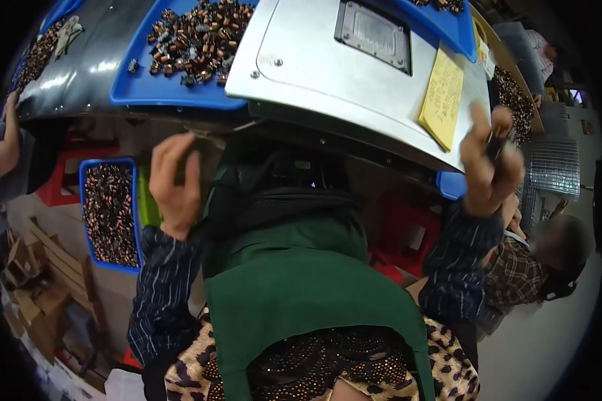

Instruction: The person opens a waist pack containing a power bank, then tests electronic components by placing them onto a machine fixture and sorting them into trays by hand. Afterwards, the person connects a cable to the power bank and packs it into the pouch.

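Note:
My left hand (175, 186) is just below the front edge of the work table, near the blue tray. Its fingers are bent, with a gap between thumb and forefinger and nothing seen in it. Raised at the right end of the silver metal panel (301, 57) is my right hand (489, 164), smeared by motion. Its fingers are bent around something small and dark (495, 147) whose kind I cannot make out. The blue tray (124, 90) on the table holds a heap of small copper-and-black parts (197, 40). A yellow handwritten note (443, 97) lies on the panel.
Below on the left stands another blue tray of parts (110, 214). Red stools (408, 230) are under the table. At the far left another person's arm (8, 144) reaches to the table. A person in a checked shirt (515, 274) sits at the right. More parts (513, 100) lie at the upper right.

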`<state>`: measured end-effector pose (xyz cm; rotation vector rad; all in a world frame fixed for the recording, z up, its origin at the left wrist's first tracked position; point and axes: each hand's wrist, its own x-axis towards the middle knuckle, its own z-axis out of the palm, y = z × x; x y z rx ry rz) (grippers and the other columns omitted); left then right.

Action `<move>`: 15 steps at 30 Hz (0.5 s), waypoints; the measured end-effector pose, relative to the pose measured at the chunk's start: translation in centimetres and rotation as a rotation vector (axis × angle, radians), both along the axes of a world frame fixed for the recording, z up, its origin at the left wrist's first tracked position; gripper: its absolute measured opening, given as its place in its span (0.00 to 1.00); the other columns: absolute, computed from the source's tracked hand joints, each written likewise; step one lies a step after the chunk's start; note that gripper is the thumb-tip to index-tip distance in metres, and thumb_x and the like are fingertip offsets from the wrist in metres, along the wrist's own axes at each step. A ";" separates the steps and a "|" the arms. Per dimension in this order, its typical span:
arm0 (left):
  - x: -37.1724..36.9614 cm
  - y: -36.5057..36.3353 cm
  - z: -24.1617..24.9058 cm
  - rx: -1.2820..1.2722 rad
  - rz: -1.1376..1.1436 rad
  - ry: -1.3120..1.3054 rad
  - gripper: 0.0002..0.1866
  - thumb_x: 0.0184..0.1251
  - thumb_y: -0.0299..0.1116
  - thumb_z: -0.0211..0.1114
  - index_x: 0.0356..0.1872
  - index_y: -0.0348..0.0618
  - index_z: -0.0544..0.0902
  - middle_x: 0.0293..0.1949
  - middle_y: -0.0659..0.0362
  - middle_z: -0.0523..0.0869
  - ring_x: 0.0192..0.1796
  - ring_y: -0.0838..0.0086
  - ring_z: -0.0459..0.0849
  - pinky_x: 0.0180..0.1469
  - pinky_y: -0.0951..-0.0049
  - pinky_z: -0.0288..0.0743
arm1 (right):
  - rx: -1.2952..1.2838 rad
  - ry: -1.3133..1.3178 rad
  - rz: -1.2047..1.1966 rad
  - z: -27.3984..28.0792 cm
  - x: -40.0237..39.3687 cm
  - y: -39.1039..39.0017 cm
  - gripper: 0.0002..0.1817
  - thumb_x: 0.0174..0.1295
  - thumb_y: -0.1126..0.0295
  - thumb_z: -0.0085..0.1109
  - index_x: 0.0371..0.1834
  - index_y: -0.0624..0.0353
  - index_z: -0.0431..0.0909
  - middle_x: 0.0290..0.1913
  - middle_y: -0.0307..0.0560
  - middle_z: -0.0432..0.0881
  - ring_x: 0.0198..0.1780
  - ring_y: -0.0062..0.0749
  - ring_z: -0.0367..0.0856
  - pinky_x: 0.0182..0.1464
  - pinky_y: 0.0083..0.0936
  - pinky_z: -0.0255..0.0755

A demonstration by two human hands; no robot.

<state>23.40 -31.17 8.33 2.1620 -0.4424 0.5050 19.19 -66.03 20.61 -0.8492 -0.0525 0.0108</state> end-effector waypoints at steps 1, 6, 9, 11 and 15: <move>-1.7 -0.2 -0.2 -0.012 -0.049 0.079 0.14 0.48 0.17 0.60 0.40 0.37 0.78 0.39 0.51 0.78 0.43 0.62 0.77 0.46 0.70 0.70 | 0.033 0.010 0.045 -1.8 -1.6 0.9 0.15 0.47 0.75 0.58 0.39 0.62 0.67 0.36 0.54 0.66 0.22 0.27 0.71 0.15 0.11 0.68; -6.7 -2.3 -0.2 0.093 -0.476 0.331 0.16 0.45 0.27 0.66 0.38 0.37 0.78 0.40 0.54 0.78 0.44 0.63 0.75 0.48 0.67 0.67 | -0.045 0.302 0.150 -8.2 -6.6 5.6 0.12 0.53 0.65 0.58 0.30 0.64 0.72 0.31 0.54 0.69 0.21 0.27 0.68 0.07 0.08 0.55; -8.8 -3.4 0.3 0.189 -0.625 0.318 0.18 0.42 0.30 0.68 0.38 0.39 0.78 0.37 0.56 0.77 0.41 0.64 0.74 0.43 0.69 0.65 | -0.113 0.320 0.034 -10.5 -8.8 5.2 0.07 0.51 0.73 0.58 0.28 0.65 0.73 0.25 0.48 0.71 0.20 0.23 0.68 0.09 0.09 0.54; -9.6 -3.2 0.4 0.234 -0.669 0.361 0.17 0.41 0.29 0.68 0.38 0.39 0.78 0.35 0.56 0.76 0.39 0.63 0.73 0.41 0.69 0.65 | -0.225 0.418 -0.031 -10.5 -9.5 5.3 0.05 0.50 0.77 0.59 0.29 0.66 0.75 0.21 0.43 0.73 0.16 0.16 0.67 0.11 0.09 0.56; -10.2 -3.1 0.8 0.227 -0.728 0.333 0.13 0.37 0.23 0.65 0.30 0.38 0.77 0.29 0.57 0.74 0.33 0.64 0.72 0.35 0.69 0.64 | -0.435 0.463 0.044 -11.2 -10.4 5.6 0.08 0.50 0.76 0.58 0.32 0.69 0.75 0.22 0.48 0.75 0.18 0.20 0.71 0.11 0.10 0.58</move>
